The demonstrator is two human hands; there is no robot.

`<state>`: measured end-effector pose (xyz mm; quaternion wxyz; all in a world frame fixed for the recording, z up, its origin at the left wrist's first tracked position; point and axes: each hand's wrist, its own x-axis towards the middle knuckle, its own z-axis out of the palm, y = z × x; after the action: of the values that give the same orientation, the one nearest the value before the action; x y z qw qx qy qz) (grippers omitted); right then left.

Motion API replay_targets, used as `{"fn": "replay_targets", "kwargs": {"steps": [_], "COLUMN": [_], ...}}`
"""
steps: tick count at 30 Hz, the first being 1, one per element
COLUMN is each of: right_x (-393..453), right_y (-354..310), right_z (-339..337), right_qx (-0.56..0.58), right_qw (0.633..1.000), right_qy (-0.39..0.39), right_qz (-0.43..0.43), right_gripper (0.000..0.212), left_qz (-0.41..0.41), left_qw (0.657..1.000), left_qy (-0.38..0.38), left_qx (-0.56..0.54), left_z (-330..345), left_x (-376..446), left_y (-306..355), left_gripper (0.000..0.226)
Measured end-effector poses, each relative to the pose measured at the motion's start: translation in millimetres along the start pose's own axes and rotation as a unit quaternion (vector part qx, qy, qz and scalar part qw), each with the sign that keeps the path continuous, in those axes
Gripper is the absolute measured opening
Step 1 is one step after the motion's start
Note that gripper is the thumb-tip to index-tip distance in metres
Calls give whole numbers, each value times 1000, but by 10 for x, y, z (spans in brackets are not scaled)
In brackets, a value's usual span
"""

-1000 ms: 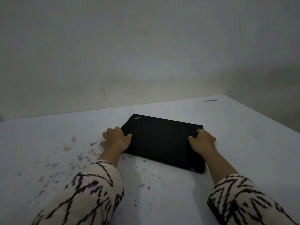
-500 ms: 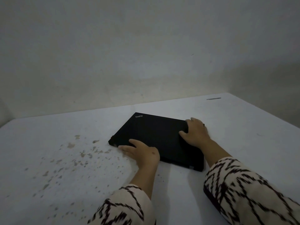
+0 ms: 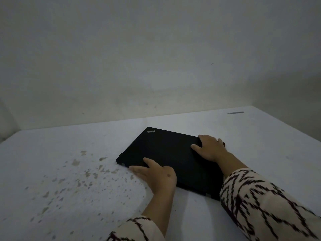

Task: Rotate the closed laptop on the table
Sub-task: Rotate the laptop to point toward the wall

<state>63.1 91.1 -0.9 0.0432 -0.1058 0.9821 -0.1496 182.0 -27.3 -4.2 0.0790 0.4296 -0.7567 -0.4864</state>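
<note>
Currently: Two-Hand Contact on Opposite Edges of the Laptop

The closed laptop (image 3: 166, 153) lies flat on the white table (image 3: 260, 136), skewed to the table's edges. Its long axis runs from near right to far left; the corner bearing the logo (image 3: 151, 131) points away from the person and to the left.

The left hand (image 3: 156, 176) rests at the near-left edge, thumb on the lid and the remaining fingers extended flat along the table beside that edge (whether they press against the side wall cannot be told). The right hand (image 3: 210, 148) sits on the far-right corner, thumb and forefinger spread on the lid and the other fingers curled over the far edge. Neither hand closes around the laptop; both are spread and bearing on it.

The relation that governs the coming move: the two contact points lie on opposite sides of the laptop's centre, roughly across its short axis. The left hand is nearer the person, the right hand farther away. Opposed pushes at these points would probably turn the laptop in place on the table rather than slide it. The speckled patch (image 3: 83, 171) lies to the left, just beside the near-left corner.
</note>
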Motion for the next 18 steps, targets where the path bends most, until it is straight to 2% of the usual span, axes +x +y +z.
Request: {"fn": "replay_targets", "kwargs": {"steps": [4,9,18], "right_x": [-3,-54,-232], "right_y": [-22,-11,4], "right_z": [-26,-55,-12], "right_qx": [2,17,53], "right_qw": [1000,1000,996], "right_qy": [-3,-4,-1], "right_qz": [15,19,67], "right_gripper": [51,40,60], "left_qz": [20,37,74], "left_qw": [1000,999,987], "left_qy": [-1,8,6], "left_qx": [-7,-30,-142], "left_z": [7,-75,-218], "left_x": [37,109,499], "left_y": [-17,16,59], "left_gripper": [77,78,74]}}
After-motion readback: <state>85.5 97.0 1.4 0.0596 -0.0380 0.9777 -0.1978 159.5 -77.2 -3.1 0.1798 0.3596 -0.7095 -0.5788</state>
